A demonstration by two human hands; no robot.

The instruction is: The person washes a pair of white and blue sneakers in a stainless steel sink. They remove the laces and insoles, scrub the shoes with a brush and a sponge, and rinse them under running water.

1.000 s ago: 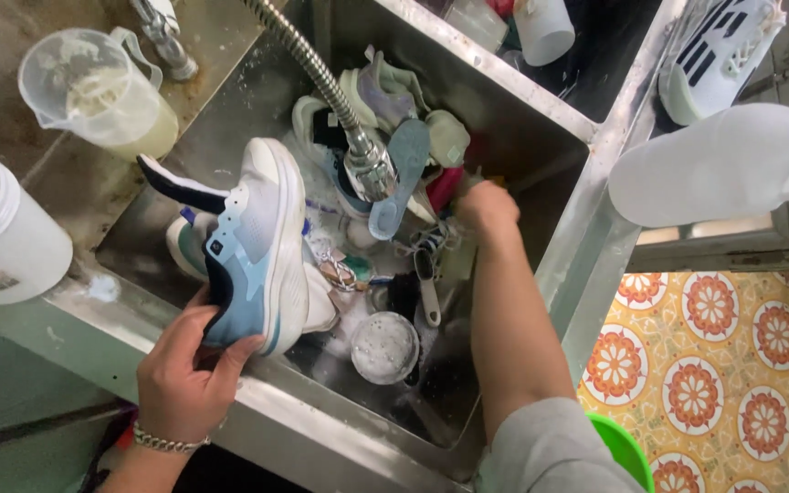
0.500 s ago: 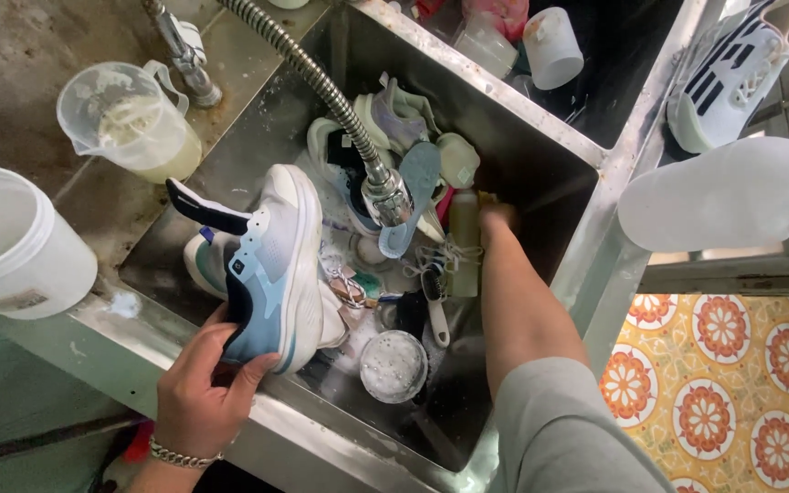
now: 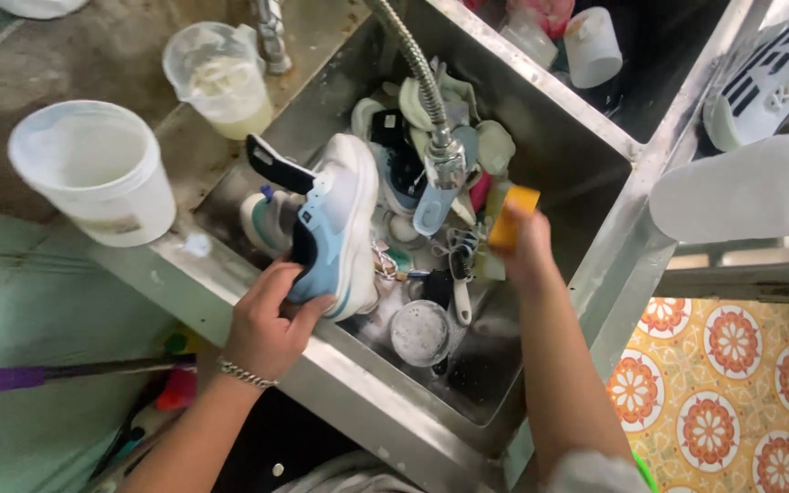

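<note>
Left hand [image 3: 267, 333] clamps the white-and-blue sneaker [image 3: 335, 228] over the sink [image 3: 541, 155], right hand [image 3: 527, 246] grips a yellow sponge [image 3: 513, 217] by the hose sprayer [image 3: 438, 178]: scrubbing looks underway.

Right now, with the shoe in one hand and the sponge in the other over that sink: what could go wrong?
1. The left hand grips the wet shoe only at its heel end; it could slip into the cluttered sink.
2. The right hand with the yellow sponge is beside the hanging sprayer head and might knock it.
</note>
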